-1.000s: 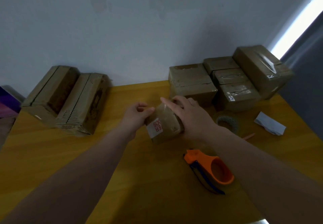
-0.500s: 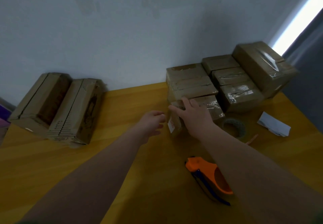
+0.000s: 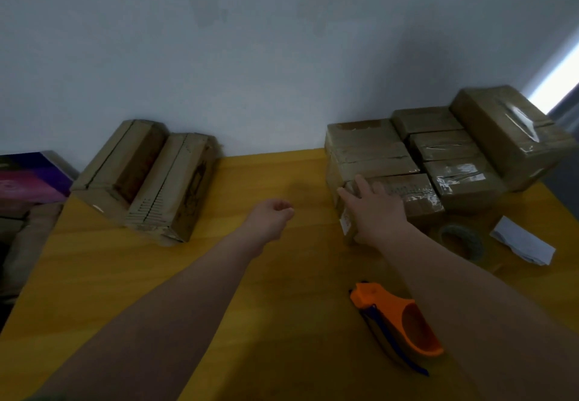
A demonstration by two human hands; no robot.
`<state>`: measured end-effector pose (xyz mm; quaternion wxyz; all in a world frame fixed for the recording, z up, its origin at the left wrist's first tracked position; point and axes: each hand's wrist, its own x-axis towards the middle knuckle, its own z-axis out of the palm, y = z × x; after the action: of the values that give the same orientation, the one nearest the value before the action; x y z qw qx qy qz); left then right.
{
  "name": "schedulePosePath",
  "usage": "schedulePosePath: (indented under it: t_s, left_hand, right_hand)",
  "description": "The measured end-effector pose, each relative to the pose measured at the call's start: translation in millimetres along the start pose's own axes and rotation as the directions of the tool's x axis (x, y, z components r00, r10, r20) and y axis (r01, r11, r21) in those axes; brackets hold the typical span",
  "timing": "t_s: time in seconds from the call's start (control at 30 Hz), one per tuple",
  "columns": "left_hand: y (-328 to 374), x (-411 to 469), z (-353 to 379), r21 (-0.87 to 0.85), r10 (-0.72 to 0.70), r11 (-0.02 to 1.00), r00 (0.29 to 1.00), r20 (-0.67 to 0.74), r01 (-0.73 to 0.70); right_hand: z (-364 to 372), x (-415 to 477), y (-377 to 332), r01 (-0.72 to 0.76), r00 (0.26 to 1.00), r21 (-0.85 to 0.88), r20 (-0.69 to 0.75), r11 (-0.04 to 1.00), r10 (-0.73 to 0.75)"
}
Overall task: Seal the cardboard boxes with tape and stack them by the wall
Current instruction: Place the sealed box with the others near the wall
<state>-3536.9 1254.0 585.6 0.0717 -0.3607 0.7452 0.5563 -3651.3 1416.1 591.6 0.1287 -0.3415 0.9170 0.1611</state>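
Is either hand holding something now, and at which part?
The right hand rests on the top near corner of the small taped brown cardboard box; a closed grasp cannot be told. The left hand holds nothing, fingers loosely curled.

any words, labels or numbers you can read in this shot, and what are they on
None can be read.
White label on the end of the small box under the right hand: faint marks, too blurred to read.
Purple item at far left: a pattern shows, no legible text.
Orange tape dispenser, white paper and stacked boxes: no print visible.
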Motion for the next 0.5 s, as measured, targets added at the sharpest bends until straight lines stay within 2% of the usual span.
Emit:
schedulePosePath:
  t_s: [0.07,0.13,0.2,0.27,0.4,0.5]
  left_hand:
    - [-4.3,-3.2,-19.7,0.107,0.062,0.993,0.995,-0.081,-0.053]
    - [-9.7,-4.0,-43.4,0.296,0.142,0.951,0.978,-0.151,-0.092]
    - [-19.8,0.3,-70.9,0.461,0.212,0.884,0.949,-0.232,-0.085]
    - [-35.1,7.9,-100.2,0.525,0.233,0.850,0.919,-0.317,-0.035]
    - [-73.3,22.0,-152.8,0.606,0.087,0.772,0.913,-0.398,0.190]
    - [-89.2,26.5,-172.6,0.540,-0.091,0.781,0.912,-0.399,0.314]
  right_hand:
    - [-6.1,-1.0,-12.9,0.011,0.998,0.052,-0.061,0.999,-0.008]
    - [-11.4,-2.4,-28.8,0.017,0.996,0.128,-0.089,0.992,-0.006]
    - [-17.0,-3.7,-46.7,0.028,0.996,0.180,-0.088,0.983,-0.012]
    - [-23.0,-5.0,-66.2,0.038,0.997,0.226,-0.074,0.973,-0.021]
    - [-26.4,-6.4,-107.8,0.038,0.999,0.313,-0.012,0.949,-0.036]
    - [-19.4,-6.4,-134.8,0.004,0.999,0.342,0.035,0.940,-0.017]
